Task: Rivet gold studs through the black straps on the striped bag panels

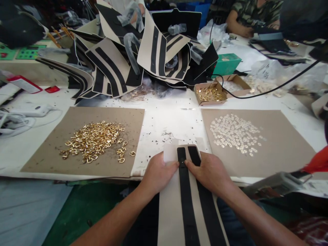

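Note:
A long beige panel with two black strips [170,208] lies lengthwise before me, its far end at the table's front edge. My left hand [160,171] grips its left side, the thumb on the left black strip. On the other side my right hand [211,171] holds the panel, its thumb pointing at the same strip. Between the two thumbs a small shiny spot shows on the strip; I cannot make out what it is. The fingers of both hands are hidden beneath the panel.
Gold D-shaped rings [96,138] lie heaped on a brown sheet [51,153] to the left. Small whitish rings [234,131] cover part of the right sheet [276,147]. Behind are striped panels [110,65] and a box of gold pieces [210,94]. A grey tool [274,186] is at right; another person [243,27] sits beyond.

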A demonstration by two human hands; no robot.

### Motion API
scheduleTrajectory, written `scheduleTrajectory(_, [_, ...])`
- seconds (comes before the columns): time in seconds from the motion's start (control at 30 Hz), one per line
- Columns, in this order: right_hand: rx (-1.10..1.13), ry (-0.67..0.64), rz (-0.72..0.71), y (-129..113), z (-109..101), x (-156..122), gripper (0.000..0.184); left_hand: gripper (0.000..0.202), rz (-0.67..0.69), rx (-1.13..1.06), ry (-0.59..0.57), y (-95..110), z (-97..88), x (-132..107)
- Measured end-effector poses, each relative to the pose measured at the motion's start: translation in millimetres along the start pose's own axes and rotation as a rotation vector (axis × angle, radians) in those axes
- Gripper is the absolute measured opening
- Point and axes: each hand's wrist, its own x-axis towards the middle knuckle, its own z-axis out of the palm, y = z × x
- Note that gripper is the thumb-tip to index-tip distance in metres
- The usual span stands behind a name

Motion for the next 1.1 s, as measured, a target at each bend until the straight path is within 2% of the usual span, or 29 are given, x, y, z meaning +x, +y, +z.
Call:
scheduleTrajectory(0.33, [0.014, -0.024, 0.022, -1.1, 0.5, 1.3, 0.023, 0.021, -0.028, -0.048, -0.019, -3.2, -2.3, -0.5])
scheduleTrajectory(0.67, [-0.068, -0.032, 0.010, -5.2, 0.1, 0.7, 0.025, 0.030, 0.047, 0.111, 0.014, -3.7, -0.9, -3.3])
scheduleTrajectory(0.77, [-0.090, -0.024, 0.014, -5.8, 0.7, 0.2, 0.028, 0.058, 0.120, 0.315, 0.187, -6.0, -0.6, -7.5])
scheduleTrajectory(0.83, [-0.103, -0.013, 0.019, -5.8, 1.3, -0.5, 0.030, 0.079, 0.278, 0.490, 0.341, -7.1, 0.0, -11.0])
scheduleTrajectory(0.87, [-0.105, -0.008, 0.014, -5.7, 1.5, -0.8, 0.030, 0.084, 0.378, 0.562, 0.380, -7.4, 0.7, -12.8])
scheduleTrajectory(0.9, [-0.103, -0.002, 0.005, -5.7, 1.5, -1.0, 0.030, 0.083, 0.473, 0.614, 0.373, -7.8, 1.8, -14.2])
scheduleTrajectory(0.97, [-0.095, 0.007, -0.008, -5.9, 1.1, -0.7, 0.028, 0.068, 0.602, 0.644, 0.275, -9.6, 5.0, -15.7])
scheduleTrajectory(1.03, [-0.086, 0.009, -0.010, -6.6, 0.4, 0.7, 0.027, 0.047, 0.644, 0.610, 0.180, -13.6, 9.2, -14.7])
scheduleTrajectory(1.1, [-0.066, 0.016, -0.006, -7.6, 0.2, 2.3, 0.027, 0.034, 0.644, 0.566, 0.171, -19.6, 13.1, -11.2])
